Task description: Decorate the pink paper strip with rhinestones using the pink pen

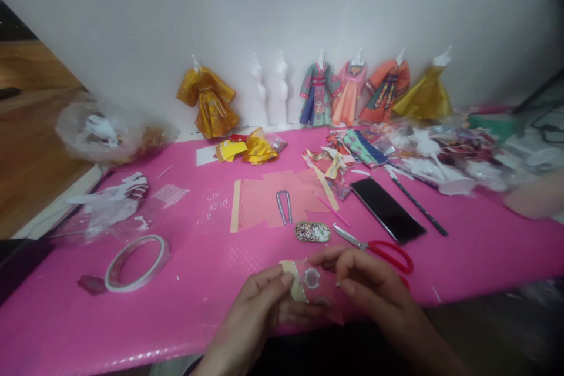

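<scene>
My left hand (264, 299) grips a small pink fabric piece (326, 285) with a wavy cream edge, a row of tiny beads and a round beaded ornament. Close to its right side hovers my right hand (365, 276), fingers curled and thumb near the fingertips; a tiny pale spot shows there, too small to name. Beyond the hands lies an oval dish (312, 231) full of multicoloured beads. Scissors (365, 244) with red handles rest partly behind my right hand. Farther off, a larger pink garment piece (255, 200) with cream bands lies flat under a beaded loop trim (284, 205).
A roll of tape (136, 263) and plastic bags (110, 202) lie at left. A black phone (388, 210) and a dark strip (418, 205) are at right, before heaped fabric and packets (449, 158). Several dressed doll forms (319, 94) stand along the wall.
</scene>
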`<action>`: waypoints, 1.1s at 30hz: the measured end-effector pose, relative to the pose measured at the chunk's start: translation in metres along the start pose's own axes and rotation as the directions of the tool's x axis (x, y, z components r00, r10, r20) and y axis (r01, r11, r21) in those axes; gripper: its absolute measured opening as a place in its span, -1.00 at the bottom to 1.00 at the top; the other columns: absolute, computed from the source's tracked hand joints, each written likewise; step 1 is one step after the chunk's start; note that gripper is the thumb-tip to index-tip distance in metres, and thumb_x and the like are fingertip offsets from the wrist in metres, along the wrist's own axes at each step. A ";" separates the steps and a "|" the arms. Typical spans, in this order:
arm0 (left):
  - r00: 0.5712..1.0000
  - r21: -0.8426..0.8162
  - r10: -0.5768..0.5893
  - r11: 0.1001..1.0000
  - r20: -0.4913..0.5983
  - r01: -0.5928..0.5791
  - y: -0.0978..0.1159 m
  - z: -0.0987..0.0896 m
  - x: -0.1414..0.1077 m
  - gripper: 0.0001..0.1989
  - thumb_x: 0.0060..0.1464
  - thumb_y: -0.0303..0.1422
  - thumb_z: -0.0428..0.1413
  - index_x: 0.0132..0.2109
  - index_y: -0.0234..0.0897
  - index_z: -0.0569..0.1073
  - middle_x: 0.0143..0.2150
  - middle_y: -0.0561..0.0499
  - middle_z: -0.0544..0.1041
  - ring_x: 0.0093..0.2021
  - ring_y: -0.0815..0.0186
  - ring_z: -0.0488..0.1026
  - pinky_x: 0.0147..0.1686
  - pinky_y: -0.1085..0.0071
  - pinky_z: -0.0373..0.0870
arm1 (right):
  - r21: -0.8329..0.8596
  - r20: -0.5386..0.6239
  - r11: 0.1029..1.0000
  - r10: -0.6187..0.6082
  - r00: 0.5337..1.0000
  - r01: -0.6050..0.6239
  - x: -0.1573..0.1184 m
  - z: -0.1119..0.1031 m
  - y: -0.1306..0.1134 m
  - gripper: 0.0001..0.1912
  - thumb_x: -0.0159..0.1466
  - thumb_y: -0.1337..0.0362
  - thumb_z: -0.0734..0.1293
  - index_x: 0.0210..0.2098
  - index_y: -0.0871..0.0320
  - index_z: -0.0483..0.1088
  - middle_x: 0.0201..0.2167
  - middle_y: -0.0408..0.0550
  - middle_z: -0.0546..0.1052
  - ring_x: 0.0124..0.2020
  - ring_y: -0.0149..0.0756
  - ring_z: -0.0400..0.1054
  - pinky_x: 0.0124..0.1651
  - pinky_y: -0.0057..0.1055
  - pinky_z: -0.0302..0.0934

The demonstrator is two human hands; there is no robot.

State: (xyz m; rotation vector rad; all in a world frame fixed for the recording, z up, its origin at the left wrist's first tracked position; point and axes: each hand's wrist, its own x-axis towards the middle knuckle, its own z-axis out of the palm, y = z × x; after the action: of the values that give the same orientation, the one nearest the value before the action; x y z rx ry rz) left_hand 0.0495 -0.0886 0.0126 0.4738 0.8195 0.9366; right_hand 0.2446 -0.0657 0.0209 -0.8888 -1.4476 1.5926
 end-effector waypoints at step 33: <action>0.889 0.448 0.411 0.846 -0.202 -0.289 0.090 -0.051 0.049 -0.84 -0.12 -0.22 0.32 -0.47 -0.20 0.60 -0.46 0.06 0.63 -0.30 0.12 0.50 -0.27 0.36 0.37 | -0.753 -0.235 0.641 -0.051 0.971 -0.149 0.003 -0.038 0.002 -0.79 0.29 0.27 0.17 -0.48 0.10 0.26 -0.58 -0.18 0.36 -0.53 -0.33 0.24 -0.45 -0.43 0.09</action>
State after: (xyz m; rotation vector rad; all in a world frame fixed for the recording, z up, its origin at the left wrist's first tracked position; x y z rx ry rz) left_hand -0.0206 0.0007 0.0223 0.8888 1.2369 1.2019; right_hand 0.2771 -0.0469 0.0146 -1.5510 -1.9588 0.7918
